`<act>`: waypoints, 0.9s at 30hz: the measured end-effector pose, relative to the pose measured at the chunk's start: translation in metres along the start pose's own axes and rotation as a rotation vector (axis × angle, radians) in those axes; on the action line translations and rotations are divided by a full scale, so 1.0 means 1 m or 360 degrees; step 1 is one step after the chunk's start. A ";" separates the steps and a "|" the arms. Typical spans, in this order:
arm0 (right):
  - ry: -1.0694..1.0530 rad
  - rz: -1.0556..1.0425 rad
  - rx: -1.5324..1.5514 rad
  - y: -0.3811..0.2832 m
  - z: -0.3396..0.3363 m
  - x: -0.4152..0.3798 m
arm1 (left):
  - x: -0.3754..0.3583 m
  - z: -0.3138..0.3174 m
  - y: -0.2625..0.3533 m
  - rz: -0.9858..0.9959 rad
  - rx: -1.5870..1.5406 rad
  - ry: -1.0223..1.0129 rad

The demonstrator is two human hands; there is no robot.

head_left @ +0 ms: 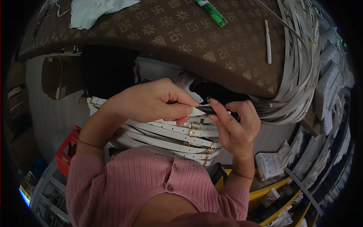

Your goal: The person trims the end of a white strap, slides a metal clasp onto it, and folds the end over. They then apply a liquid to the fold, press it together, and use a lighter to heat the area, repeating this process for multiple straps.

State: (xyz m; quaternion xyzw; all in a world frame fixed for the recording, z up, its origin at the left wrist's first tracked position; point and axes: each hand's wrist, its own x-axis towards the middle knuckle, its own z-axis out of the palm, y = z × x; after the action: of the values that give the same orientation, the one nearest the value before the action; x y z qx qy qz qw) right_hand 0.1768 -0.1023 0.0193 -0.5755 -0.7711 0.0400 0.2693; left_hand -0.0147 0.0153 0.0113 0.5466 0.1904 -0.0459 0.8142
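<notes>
Left hand (151, 101): fingers curled shut, thumb and forefinger pinching the end of a white strap (196, 111); just below the near edge of the patterned table (170, 34).
White strap: narrow, flat, pale, with a squared cut end; held level between both hands, below the table edge and above the lap.
Dark tool (217, 109): black, slim, touching the strap end; kind of tool impossible to tell, mostly hidden by fingers.
Right hand (236, 126): fingers bent closed around the dark tool, forefinger stretched along its top; right of the left hand, fingertips almost meeting it.
Buckled straps (177, 138): heap of white straps with gold buckles, lying across the lap, directly below both hands and the table edge.
Pink sleeves (132, 185): ribbed knit with small buttons, below the heap.
Red crate (68, 147): left of the heap, low beside the table.
White cloth (94, 11): crumpled on the table's far left.
Green lighter (211, 12): on the table's far middle.
White pen-like stick (268, 41): on the table's right part.
Hanging strap bundle (298, 75): many pale straps draped over the table's right edge, crowding close to the right hand.
</notes>
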 end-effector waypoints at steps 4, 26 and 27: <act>0.0003 0.0026 0.0042 -0.001 0.000 0.001 | 0.000 -0.001 -0.001 0.0022 -0.0020 0.0000; -0.0074 0.0172 0.0108 -0.009 -0.001 -0.001 | -0.002 -0.002 0.000 0.0004 0.0089 -0.0052; -0.0079 0.0176 0.0102 -0.009 -0.001 -0.001 | -0.002 -0.002 0.000 0.0005 0.0091 -0.0056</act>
State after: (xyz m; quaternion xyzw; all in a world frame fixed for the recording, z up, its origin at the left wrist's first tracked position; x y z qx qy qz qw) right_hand 0.1696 -0.1071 0.0235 -0.6072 -0.7429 0.0938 0.2659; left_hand -0.0171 0.0171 0.0108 0.5690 0.1738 -0.0597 0.8015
